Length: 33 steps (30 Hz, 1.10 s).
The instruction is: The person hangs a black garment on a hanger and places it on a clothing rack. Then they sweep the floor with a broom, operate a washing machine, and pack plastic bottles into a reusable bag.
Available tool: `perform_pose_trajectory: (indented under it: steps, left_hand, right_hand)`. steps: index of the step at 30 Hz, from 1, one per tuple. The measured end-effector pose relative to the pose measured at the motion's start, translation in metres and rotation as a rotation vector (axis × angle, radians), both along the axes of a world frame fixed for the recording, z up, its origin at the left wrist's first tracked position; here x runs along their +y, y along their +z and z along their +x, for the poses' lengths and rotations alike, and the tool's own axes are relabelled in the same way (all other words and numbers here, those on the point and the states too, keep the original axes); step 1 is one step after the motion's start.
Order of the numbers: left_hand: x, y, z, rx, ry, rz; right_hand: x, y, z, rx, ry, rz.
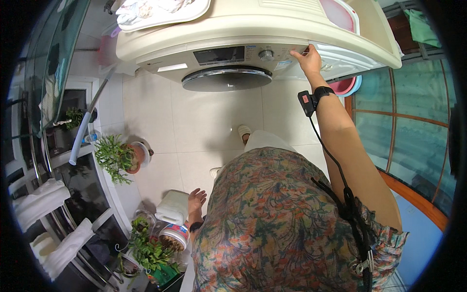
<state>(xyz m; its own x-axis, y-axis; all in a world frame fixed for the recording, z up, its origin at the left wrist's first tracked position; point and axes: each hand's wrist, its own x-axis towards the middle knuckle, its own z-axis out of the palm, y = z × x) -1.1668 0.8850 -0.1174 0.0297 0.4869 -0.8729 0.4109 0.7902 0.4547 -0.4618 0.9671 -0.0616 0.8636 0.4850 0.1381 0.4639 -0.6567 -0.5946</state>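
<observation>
My right hand (310,60) is at the right end of the control panel (282,54) of a front-loading washing machine. Its thumb reaches onto the panel face, while the fingers lie by the panel's right edge. To the left of the thumb are a round silver knob (266,55) and a dark display (219,55). Below the panel bulges the round door (226,79), seen from above. Low at my side hangs my left hand (197,198), empty with its fingers apart. Nearest to it is a whitish plastic jug (174,206) on the floor.
A cream countertop (233,27) carries a white tray (171,20) of cloth. Potted plants (114,157) and a white bucket (175,235) stand left. A pole with a blue grip (81,135) slants there. Pink and blue basins (348,85) sit right, by a wood-framed window (401,98).
</observation>
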Motion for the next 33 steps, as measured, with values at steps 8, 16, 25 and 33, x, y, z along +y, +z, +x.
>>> perform_pose_trajectory:
  steps: [8, 16, 25, 33]
  left_hand:
    - [-0.024, -0.005, -0.025, -0.115, 0.146, -0.113]
    - [0.011, 0.005, 0.011, 0.011, -0.038, -0.02]
    - [0.046, 0.007, 0.033, -0.107, 0.024, 0.049]
    - [0.016, -0.002, 0.015, -0.009, -0.069, -0.008]
  right_hand:
    - [0.003, 0.01, -0.002, 0.03, -0.066, -0.137]
    - [0.004, 0.033, -0.004, -0.033, -0.087, -0.314]
    - [-0.006, 0.007, -0.029, 0.079, -0.18, -0.181]
    - [0.031, -0.018, -0.104, 0.279, -0.016, 0.161]
